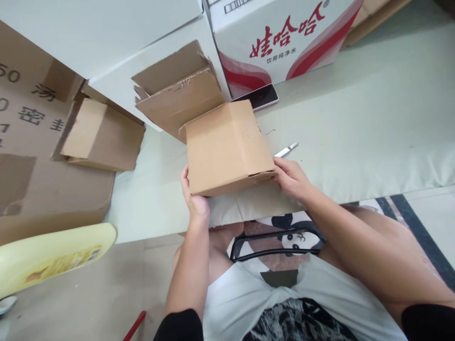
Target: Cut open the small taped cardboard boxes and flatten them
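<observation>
Carton [220, 151] near front table edge [391, 187]

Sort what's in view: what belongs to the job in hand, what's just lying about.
In the job:
open-flapped cardboard box, held by the left hand and right hand

Apparently just lying about:
phone
white-and-red carton
smaller cardboard box, at left

Slim white item near the right hand: can't tell which.

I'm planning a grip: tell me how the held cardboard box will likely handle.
Thin-walled, the cardboard box is probably light, contents unseen. Its flat panels should feel stiff, but the frayed edge by the right hand may give.
</observation>
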### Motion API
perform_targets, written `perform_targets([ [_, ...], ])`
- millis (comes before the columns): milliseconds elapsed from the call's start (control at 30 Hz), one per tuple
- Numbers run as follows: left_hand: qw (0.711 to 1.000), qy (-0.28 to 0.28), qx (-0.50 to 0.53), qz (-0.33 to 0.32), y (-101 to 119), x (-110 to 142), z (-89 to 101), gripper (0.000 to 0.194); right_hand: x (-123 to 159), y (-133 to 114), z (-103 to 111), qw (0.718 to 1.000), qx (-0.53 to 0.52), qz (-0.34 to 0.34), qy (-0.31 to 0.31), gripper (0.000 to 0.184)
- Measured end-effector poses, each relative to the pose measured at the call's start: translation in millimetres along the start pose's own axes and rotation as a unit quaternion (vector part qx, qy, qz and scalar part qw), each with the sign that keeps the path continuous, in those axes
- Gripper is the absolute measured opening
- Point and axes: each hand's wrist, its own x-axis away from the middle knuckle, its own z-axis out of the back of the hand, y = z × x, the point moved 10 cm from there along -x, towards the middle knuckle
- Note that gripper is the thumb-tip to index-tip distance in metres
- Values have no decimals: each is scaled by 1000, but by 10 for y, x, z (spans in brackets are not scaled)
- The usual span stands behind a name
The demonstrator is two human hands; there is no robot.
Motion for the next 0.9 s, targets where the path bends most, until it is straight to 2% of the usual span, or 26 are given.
perform_targets([
  [267,1000,-21,-11,-15,43,9,-40,72,5,18,15,1000,18,-12,6,32],
  [567,999,-39,-10,24,-37,50,-61,70,-4,35,7,1000,20,-11,14,37],
  [900,998,-44,-33,37,-12,70,-77,73,-15,59,9,999,19,-19,35,38],
])
